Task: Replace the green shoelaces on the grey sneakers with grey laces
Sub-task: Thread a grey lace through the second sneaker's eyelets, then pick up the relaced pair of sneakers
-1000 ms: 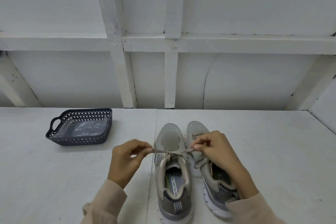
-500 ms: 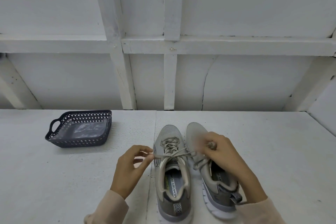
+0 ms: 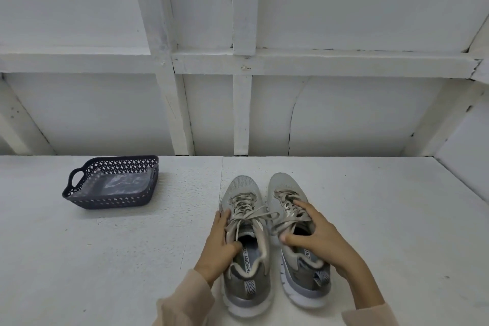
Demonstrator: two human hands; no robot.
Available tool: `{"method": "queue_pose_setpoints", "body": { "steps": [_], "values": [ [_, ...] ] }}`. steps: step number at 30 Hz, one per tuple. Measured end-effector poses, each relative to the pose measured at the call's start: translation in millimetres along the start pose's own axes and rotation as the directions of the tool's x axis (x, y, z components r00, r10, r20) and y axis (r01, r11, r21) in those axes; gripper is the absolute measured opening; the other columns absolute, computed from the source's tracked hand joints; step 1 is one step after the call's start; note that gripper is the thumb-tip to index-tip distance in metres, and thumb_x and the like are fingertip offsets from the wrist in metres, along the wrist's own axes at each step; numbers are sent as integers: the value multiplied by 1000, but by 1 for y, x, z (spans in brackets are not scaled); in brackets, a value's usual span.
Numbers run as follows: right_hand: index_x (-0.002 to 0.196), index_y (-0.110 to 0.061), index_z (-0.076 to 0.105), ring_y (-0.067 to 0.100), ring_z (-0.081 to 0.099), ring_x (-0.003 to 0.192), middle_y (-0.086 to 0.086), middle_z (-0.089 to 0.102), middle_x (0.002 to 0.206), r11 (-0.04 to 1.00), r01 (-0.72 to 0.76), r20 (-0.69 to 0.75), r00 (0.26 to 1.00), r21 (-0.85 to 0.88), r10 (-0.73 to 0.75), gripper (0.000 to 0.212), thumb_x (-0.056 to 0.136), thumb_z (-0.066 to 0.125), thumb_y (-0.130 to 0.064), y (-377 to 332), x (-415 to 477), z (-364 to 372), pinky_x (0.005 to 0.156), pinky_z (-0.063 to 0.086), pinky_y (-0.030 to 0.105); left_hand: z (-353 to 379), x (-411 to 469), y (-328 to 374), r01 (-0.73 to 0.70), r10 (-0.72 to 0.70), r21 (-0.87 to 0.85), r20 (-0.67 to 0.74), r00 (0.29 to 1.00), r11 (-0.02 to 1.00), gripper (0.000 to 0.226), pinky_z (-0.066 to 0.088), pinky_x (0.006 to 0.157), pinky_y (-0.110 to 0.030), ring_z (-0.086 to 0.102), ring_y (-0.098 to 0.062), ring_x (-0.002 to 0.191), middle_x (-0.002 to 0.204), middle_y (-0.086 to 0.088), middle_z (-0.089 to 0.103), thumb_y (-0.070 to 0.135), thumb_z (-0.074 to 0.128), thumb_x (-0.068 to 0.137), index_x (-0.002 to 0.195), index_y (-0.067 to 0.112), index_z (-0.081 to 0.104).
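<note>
I log a dark basket [image 3: 111, 200] left on the tabletop [image 3: 383, 219] (well apart). Side by side: left sneaker [image 3: 242, 188], collar clasped by left grip [image 3: 217, 243]; right sneaker [image 3: 280, 182], clasped over its grey laces [image 3: 284, 197] by right grip [image 3: 315, 230].

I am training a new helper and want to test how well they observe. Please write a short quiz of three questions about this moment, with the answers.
1. True or false: the laces on the left sneaker and the right sneaker are green.
2. Where is the thumb of the left hand? A: inside the left sneaker's opening. B: on the right sneaker. C: in the air, touching nothing.
3. What lies inside the basket?

Key: 1 false, they are grey. 2 A. 3 a clear plastic bag.
</note>
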State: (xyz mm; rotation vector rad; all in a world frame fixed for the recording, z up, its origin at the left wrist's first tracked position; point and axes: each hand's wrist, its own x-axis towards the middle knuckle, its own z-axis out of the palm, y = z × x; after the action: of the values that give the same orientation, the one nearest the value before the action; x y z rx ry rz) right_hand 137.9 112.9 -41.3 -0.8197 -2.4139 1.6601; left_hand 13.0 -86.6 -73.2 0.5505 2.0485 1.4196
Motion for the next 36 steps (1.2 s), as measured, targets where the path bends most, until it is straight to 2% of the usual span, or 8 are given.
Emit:
{"method": "queue_pose_setpoints", "body": {
  "steps": [4,8,12,16,21,24,29,36],
  "values": [
    [139,-43,41,10,51,119,-8,48,139,1000,12,-2,1000,10,-12,87,65,86,-31,-3,-4,3,95,41,25,3,0,4,13,-13,-23,-7,1000,1000,84,20,119,-36,15,-15,145,158,0,17,7,56,70,147,23,27],
    [144,-48,22,12,29,142,-7,25,157,999,20,-31,999,35,-19,104,63,86,-48,-2,-8,3,113,29,31,7,-6,12,-46,40,-124,-47,998,991,82,32,106,-23,39,-9,128,150,-1,33,3,61,76,145,27,23],
    [147,-52,4,4,-1,147,-14,-6,161,986,116,-290,946,-122,-147,110,66,77,-58,-2,-33,13,117,16,36,14,-35,21,-296,251,-95,-325,912,950,87,19,119,-32,14,-4,144,157,10,16,35,63,71,144,35,17],
    [147,-48,13,1,12,144,-14,7,160,937,201,-406,860,-287,-309,111,61,84,-53,7,-58,37,108,29,30,29,-64,20,-499,522,159,-327,788,852,89,21,115,-27,16,-4,145,156,16,18,47,66,72,148,29,24],
    [143,-44,27,1,39,132,-15,38,146,962,216,-557,784,-168,-273,108,59,91,-23,32,-63,66,96,36,10,45,-61,-5,-427,424,69,-335,841,902,99,27,116,-38,23,-3,142,153,16,24,34,83,67,147,31,25],
    [139,-32,41,7,46,130,-11,48,142,960,235,-639,718,-152,-277,93,61,91,-22,38,-63,72,102,42,23,49,-60,-7,-412,396,37,-361,844,910,92,26,117,-32,26,-4,141,152,13,30,32,81,66,144,33,31],
    [143,-27,37,10,47,130,-8,48,142,973,211,-639,738,-90,-219,101,58,92,-29,42,-65,75,102,46,29,51,-61,-8,-416,400,39,-367,840,909,97,24,115,-23,29,-5,139,149,8,34,28,83,64,145,20,31],
    [145,-45,25,13,55,122,-11,51,140,995,73,-575,818,72,-19,112,55,91,-35,49,-71,77,94,51,35,62,-69,-18,-295,262,-9,-432,863,955,115,36,111,-36,39,-12,135,146,6,38,25,93,53,144,30,24]
  ]
}}
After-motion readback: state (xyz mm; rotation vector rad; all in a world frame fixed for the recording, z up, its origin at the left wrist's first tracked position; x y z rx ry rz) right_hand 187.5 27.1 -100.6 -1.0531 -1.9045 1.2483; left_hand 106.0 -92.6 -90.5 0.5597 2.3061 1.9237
